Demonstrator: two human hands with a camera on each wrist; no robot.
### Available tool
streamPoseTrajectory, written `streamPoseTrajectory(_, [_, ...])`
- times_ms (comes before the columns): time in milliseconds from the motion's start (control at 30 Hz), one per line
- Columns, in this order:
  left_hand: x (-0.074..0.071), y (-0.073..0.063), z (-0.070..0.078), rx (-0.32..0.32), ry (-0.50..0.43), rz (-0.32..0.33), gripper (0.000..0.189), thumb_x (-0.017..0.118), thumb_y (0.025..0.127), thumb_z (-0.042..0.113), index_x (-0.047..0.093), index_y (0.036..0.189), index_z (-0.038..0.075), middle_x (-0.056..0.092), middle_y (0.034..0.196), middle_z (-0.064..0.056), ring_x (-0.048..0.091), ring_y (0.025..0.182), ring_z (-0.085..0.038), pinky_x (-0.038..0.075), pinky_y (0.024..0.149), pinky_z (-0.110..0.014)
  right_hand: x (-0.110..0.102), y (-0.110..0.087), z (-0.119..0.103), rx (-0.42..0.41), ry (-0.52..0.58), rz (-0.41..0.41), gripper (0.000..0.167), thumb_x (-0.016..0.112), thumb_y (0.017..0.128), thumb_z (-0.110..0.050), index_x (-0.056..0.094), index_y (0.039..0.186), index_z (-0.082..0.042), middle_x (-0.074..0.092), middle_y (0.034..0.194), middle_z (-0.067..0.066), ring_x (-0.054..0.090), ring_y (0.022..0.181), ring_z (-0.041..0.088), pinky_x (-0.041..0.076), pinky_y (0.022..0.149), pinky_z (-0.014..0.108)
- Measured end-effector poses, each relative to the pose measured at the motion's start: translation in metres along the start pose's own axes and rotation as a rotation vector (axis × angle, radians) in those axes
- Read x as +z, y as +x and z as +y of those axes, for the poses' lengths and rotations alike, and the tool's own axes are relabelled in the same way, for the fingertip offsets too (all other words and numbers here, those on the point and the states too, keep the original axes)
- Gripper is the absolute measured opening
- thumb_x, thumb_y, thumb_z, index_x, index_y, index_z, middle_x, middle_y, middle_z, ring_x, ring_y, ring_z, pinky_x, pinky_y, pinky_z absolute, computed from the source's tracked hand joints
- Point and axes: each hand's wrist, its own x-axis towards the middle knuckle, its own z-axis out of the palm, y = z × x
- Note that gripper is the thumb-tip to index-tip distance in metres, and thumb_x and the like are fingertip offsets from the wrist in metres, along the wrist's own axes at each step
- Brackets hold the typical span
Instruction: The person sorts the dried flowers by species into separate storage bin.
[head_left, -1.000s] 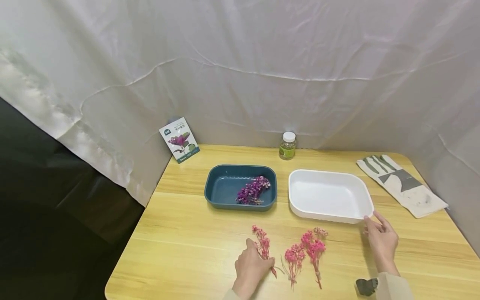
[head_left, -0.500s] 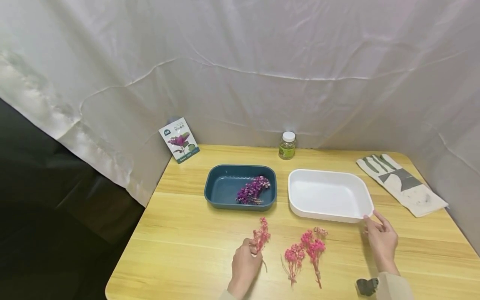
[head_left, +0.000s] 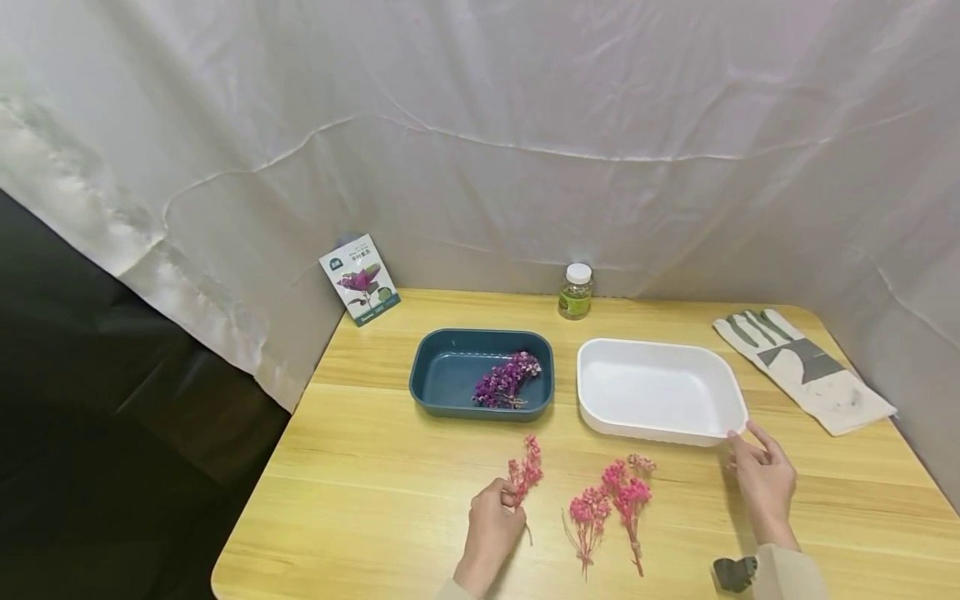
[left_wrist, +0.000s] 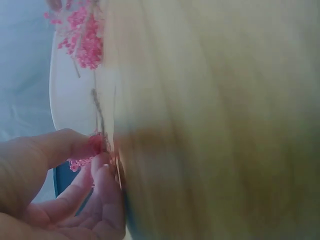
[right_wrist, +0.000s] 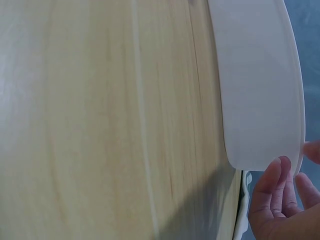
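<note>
My left hand (head_left: 493,527) pinches a pink dried flower sprig (head_left: 527,467) by its stem, low over the table's front part. In the left wrist view, thumb and fingertips (left_wrist: 95,145) meet on the stem. More pink sprigs (head_left: 589,508) lie to the right of that hand, their stems toward me. My right hand (head_left: 763,483) holds the near right corner of a white tray (head_left: 660,387), thumb and finger on either side of the corner. In the right wrist view the tray's outer wall (right_wrist: 260,90) shows with fingertips against it.
A dark blue tray (head_left: 450,379) holds a purple flower bunch (head_left: 507,382). Behind stand a small lidded jar (head_left: 575,292) and a seed packet (head_left: 360,279) leaning on the curtain. A work glove (head_left: 806,371) lies far right. A black object (head_left: 733,574) is by the right sleeve.
My left hand has taken hold of the leftmost pink sprig and drawn it slightly, its stem now more tucked into the fingers. The right hand and white tray stay in place.
</note>
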Motion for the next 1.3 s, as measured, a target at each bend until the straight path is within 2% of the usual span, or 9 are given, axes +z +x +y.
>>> streamPoseTrajectory(233, [-0.004, 0.0, -0.003, -0.026, -0.137, -0.048, 0.024, 0.067, 0.077, -0.006, 0.066, 0.101, -0.004, 0.067, 0.083, -0.008, 0.064, 0.071, -0.01, 0.054, 0.063, -0.017, 0.0, 0.001, -0.001, 0.014, 0.064, 0.005, 0.061, 0.064, 0.093, -0.035, 0.044, 0.147, -0.015, 0.057, 0.066, -0.03, 0.058, 0.059, -0.008, 0.048, 0.057, 0.01])
streamPoseTrajectory(467, [-0.004, 0.005, -0.005, -0.042, -0.256, -0.081, 0.022, 0.071, 0.081, 0.002, 0.067, 0.102, 0.0, 0.069, 0.088, -0.006, 0.062, 0.072, -0.004, 0.053, 0.065, -0.014, 0.0, 0.002, -0.001, 0.005, 0.079, 0.007, 0.06, 0.065, 0.092, -0.034, 0.045, 0.146, -0.014, 0.058, 0.065, -0.03, 0.058, 0.058, -0.008, 0.048, 0.056, 0.01])
streamPoseTrajectory(733, [0.005, 0.017, 0.002, -0.01, -0.439, -0.143, 0.025, 0.072, 0.081, 0.001, 0.067, 0.105, -0.002, 0.07, 0.093, -0.014, 0.063, 0.075, -0.004, 0.054, 0.071, -0.015, 0.0, 0.004, -0.002, 0.0, 0.16, 0.0, 0.06, 0.066, 0.092, -0.026, 0.045, 0.145, -0.009, 0.06, 0.064, -0.029, 0.059, 0.057, -0.007, 0.049, 0.057, 0.008])
streamPoseTrajectory(967, [0.022, 0.038, 0.016, 0.012, -0.471, -0.204, 0.026, 0.074, 0.082, 0.006, 0.067, 0.107, 0.0, 0.069, 0.099, -0.011, 0.063, 0.079, -0.004, 0.053, 0.074, -0.015, -0.001, 0.005, -0.003, 0.01, 0.219, 0.021, 0.058, 0.067, 0.091, -0.023, 0.048, 0.144, -0.009, 0.061, 0.063, -0.027, 0.06, 0.056, -0.007, 0.049, 0.056, 0.008])
streamPoseTrajectory(1133, [0.033, 0.051, 0.029, 0.039, -0.481, -0.225, 0.024, 0.074, 0.083, 0.007, 0.068, 0.106, 0.001, 0.07, 0.099, -0.013, 0.063, 0.079, -0.005, 0.052, 0.071, -0.017, -0.002, 0.004, -0.002, 0.006, 0.171, 0.009, 0.061, 0.067, 0.091, -0.026, 0.046, 0.145, -0.006, 0.06, 0.064, -0.028, 0.059, 0.058, -0.008, 0.048, 0.057, 0.008])
streamPoseTrajectory(1300, [0.041, 0.065, 0.04, 0.061, -0.453, -0.233, 0.024, 0.074, 0.084, 0.009, 0.069, 0.106, 0.003, 0.071, 0.098, -0.01, 0.063, 0.077, -0.003, 0.052, 0.07, -0.018, -0.002, 0.003, 0.0, 0.01, 0.129, 0.009, 0.062, 0.067, 0.092, -0.03, 0.045, 0.145, -0.007, 0.058, 0.063, -0.029, 0.058, 0.057, -0.008, 0.047, 0.056, 0.008])
